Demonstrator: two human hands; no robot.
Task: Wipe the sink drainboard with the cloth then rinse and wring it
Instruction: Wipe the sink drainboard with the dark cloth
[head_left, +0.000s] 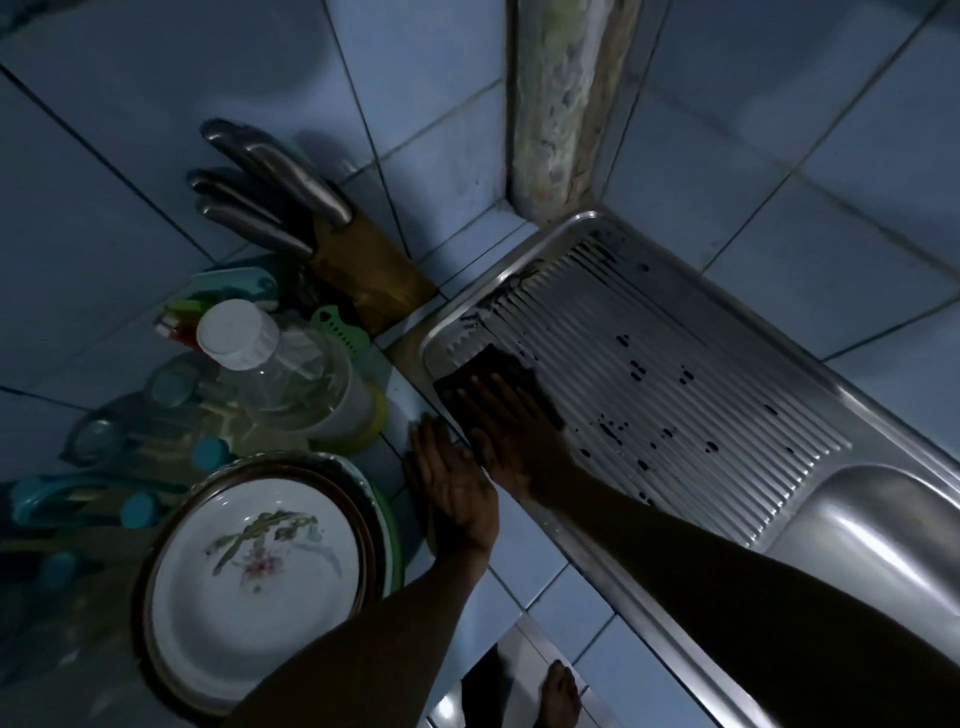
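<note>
Right hand (511, 421): fingers straight and spread, palm flat on the dark rectangular cloth (480, 371), pressing it onto the ribbed stainless-steel drainboard (675, 374). We read the flat palm as a way to spread pressure so the cloth follows the ridges; nothing is curled round it.

Left hand (452, 483): open, fingers extended, resting on the pale blue tiled counter (524, 582) just beside the drainboard's near rim, holding nothing. We judge it a brace for the reaching arm.

Cloth sits at the drainboard's far-left end, near the corner away from the steel sink basin (878, 540). Dark specks and droplets lie on the ribs between cloth and basin, so we judge wiping to be at an early stage; rinse and wring not yet done.

Outward, left of the hands: white floral plate (254, 571) atop a stack, clear plastic bottle with white cap (234, 332), wooden knife block with steel-handled knives (363, 270) against the tiled wall.

Lighting dim; speck material cannot be identified.
</note>
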